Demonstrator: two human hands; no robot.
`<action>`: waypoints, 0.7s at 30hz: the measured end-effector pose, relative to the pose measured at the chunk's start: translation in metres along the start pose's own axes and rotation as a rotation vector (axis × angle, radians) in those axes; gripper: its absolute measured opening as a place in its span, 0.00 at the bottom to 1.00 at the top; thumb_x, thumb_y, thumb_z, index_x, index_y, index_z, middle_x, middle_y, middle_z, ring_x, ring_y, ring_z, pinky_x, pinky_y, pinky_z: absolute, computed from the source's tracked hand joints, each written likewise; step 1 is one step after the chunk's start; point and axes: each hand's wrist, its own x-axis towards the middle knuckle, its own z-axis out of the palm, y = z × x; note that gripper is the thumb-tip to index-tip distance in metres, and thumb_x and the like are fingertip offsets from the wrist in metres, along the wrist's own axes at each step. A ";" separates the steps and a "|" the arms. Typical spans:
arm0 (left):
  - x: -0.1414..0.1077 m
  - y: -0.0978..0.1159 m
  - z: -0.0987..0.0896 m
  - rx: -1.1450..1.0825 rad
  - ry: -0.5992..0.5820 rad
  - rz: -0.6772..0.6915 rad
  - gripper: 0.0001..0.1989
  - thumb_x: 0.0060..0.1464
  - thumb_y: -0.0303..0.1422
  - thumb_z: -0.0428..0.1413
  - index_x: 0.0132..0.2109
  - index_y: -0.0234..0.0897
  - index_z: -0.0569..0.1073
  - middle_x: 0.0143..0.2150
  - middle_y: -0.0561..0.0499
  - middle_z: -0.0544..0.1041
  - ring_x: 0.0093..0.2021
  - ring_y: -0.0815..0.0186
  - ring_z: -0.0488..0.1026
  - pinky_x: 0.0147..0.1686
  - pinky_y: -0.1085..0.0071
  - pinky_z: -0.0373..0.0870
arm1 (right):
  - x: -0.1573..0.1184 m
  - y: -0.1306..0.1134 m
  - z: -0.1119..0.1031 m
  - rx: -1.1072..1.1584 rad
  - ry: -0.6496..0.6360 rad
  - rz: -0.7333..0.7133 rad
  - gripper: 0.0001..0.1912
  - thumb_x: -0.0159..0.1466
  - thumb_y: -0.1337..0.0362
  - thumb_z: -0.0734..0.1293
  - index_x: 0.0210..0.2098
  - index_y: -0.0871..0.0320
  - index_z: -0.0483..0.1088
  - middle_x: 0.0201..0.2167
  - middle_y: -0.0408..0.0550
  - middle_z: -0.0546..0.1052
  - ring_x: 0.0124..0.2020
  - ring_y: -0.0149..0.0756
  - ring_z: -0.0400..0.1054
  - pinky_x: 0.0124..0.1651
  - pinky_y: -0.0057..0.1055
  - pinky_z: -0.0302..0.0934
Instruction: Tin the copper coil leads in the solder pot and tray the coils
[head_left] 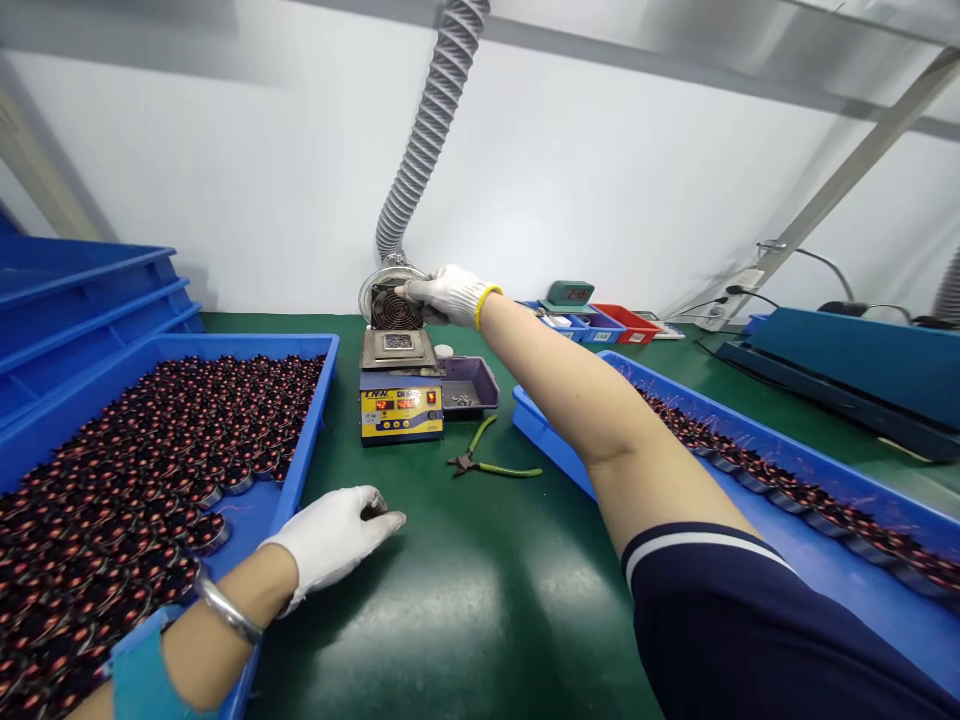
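Note:
My right hand (pixel 452 293), in a white glove with a yellow cuff, is stretched forward over the back of a small solder pot (pixel 401 410). Its fingers are closed at the right edge of a round black fan grille (pixel 395 306); what they hold, if anything, is hidden. The pot's yellow front panel has red lit digits, and a square metal well (pixel 398 341) sits on top. My left hand (pixel 337 535), also gloved, hovers low over the green table, thumb and fingers apart with nothing between them. Green-handled cutters (pixel 491 462) lie opened in front of the pot.
On the left, a blue tray (pixel 319 400) holds many small black and copper coil parts. Another blue tray (pixel 555 450) with rows of such parts lies under my right arm. A purple bin (pixel 487 385) stands beside the pot. A grey hose (pixel 427 130) hangs behind.

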 end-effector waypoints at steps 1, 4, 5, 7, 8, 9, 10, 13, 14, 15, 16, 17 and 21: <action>0.000 0.000 0.000 -0.003 0.001 -0.001 0.23 0.49 0.51 0.48 0.39 0.38 0.74 0.33 0.47 0.79 0.36 0.58 0.75 0.34 0.67 0.65 | -0.007 0.004 -0.003 0.085 -0.038 -0.021 0.15 0.55 0.55 0.70 0.32 0.62 0.69 0.21 0.46 0.68 0.21 0.28 0.62 0.24 0.28 0.62; 0.001 -0.001 0.001 -0.009 0.009 0.014 0.23 0.49 0.51 0.48 0.39 0.38 0.74 0.34 0.47 0.79 0.36 0.58 0.74 0.35 0.68 0.64 | -0.033 0.018 -0.010 0.294 -0.136 -0.087 0.12 0.55 0.60 0.71 0.33 0.61 0.69 0.21 0.42 0.68 0.19 0.24 0.60 0.23 0.24 0.62; 0.001 -0.002 0.001 -0.006 0.009 0.020 0.23 0.49 0.51 0.48 0.39 0.38 0.74 0.34 0.47 0.79 0.36 0.58 0.74 0.35 0.67 0.64 | -0.042 0.024 -0.012 0.350 -0.157 -0.109 0.12 0.54 0.62 0.71 0.35 0.61 0.69 0.23 0.42 0.69 0.20 0.24 0.61 0.24 0.24 0.63; 0.002 -0.003 0.002 -0.002 0.006 0.027 0.24 0.49 0.51 0.48 0.40 0.37 0.74 0.35 0.47 0.78 0.37 0.58 0.74 0.35 0.67 0.65 | -0.060 0.034 -0.016 0.431 -0.174 -0.143 0.16 0.52 0.66 0.72 0.40 0.60 0.69 0.27 0.42 0.71 0.23 0.24 0.64 0.27 0.24 0.64; 0.002 -0.004 0.003 0.001 0.000 0.023 0.24 0.49 0.51 0.47 0.40 0.37 0.74 0.35 0.47 0.78 0.37 0.58 0.74 0.35 0.67 0.65 | -0.070 0.039 -0.018 0.449 -0.175 -0.150 0.19 0.51 0.68 0.72 0.42 0.60 0.69 0.29 0.42 0.72 0.24 0.25 0.65 0.28 0.24 0.65; 0.002 -0.005 0.003 0.003 -0.005 0.021 0.24 0.49 0.52 0.47 0.41 0.37 0.74 0.35 0.47 0.78 0.36 0.58 0.74 0.35 0.67 0.65 | -0.079 0.044 -0.021 0.453 -0.176 -0.157 0.21 0.49 0.69 0.72 0.43 0.60 0.69 0.30 0.42 0.72 0.25 0.25 0.66 0.29 0.24 0.65; 0.002 -0.005 0.003 0.005 -0.010 0.022 0.25 0.50 0.52 0.47 0.41 0.37 0.74 0.35 0.47 0.78 0.36 0.58 0.74 0.35 0.67 0.65 | -0.088 0.048 -0.024 0.444 -0.178 -0.162 0.22 0.48 0.70 0.72 0.43 0.60 0.69 0.30 0.42 0.73 0.26 0.25 0.66 0.30 0.23 0.65; 0.002 -0.005 0.003 0.011 -0.023 0.028 0.26 0.50 0.53 0.46 0.41 0.37 0.73 0.36 0.47 0.78 0.37 0.58 0.74 0.36 0.66 0.66 | -0.114 0.055 -0.034 0.395 -0.169 -0.153 0.23 0.46 0.73 0.72 0.43 0.60 0.70 0.30 0.41 0.73 0.28 0.25 0.66 0.31 0.22 0.64; 0.002 -0.004 0.003 0.012 -0.028 0.027 0.26 0.50 0.53 0.46 0.41 0.37 0.73 0.36 0.47 0.78 0.37 0.58 0.74 0.37 0.66 0.66 | -0.122 0.056 -0.037 0.381 -0.160 -0.142 0.24 0.45 0.73 0.72 0.43 0.60 0.70 0.30 0.41 0.73 0.28 0.25 0.66 0.31 0.22 0.64; 0.001 -0.003 0.002 0.013 -0.032 0.024 0.26 0.51 0.52 0.46 0.42 0.37 0.73 0.37 0.47 0.78 0.38 0.57 0.75 0.38 0.66 0.66 | -0.130 0.057 -0.039 0.367 -0.151 -0.131 0.24 0.45 0.73 0.71 0.43 0.60 0.70 0.29 0.41 0.73 0.28 0.25 0.66 0.31 0.22 0.63; 0.001 -0.002 0.001 0.013 -0.035 0.022 0.26 0.51 0.52 0.46 0.42 0.37 0.73 0.37 0.47 0.79 0.38 0.57 0.75 0.39 0.66 0.67 | -0.137 0.058 -0.042 0.352 -0.143 -0.122 0.24 0.45 0.73 0.71 0.43 0.60 0.70 0.29 0.41 0.73 0.28 0.26 0.66 0.30 0.22 0.63; 0.000 -0.001 0.001 0.015 -0.036 0.024 0.25 0.51 0.52 0.46 0.43 0.37 0.73 0.38 0.47 0.79 0.39 0.57 0.75 0.40 0.66 0.67 | -0.145 0.059 -0.043 0.330 -0.131 -0.117 0.24 0.45 0.73 0.71 0.43 0.60 0.70 0.29 0.41 0.72 0.28 0.26 0.66 0.30 0.22 0.63; -0.003 -0.001 0.001 0.051 -0.011 0.043 0.24 0.52 0.51 0.46 0.44 0.39 0.74 0.44 0.47 0.78 0.46 0.56 0.74 0.44 0.67 0.67 | -0.172 0.070 -0.052 0.185 -0.009 -0.068 0.23 0.45 0.72 0.72 0.42 0.60 0.70 0.30 0.42 0.72 0.27 0.26 0.66 0.27 0.22 0.61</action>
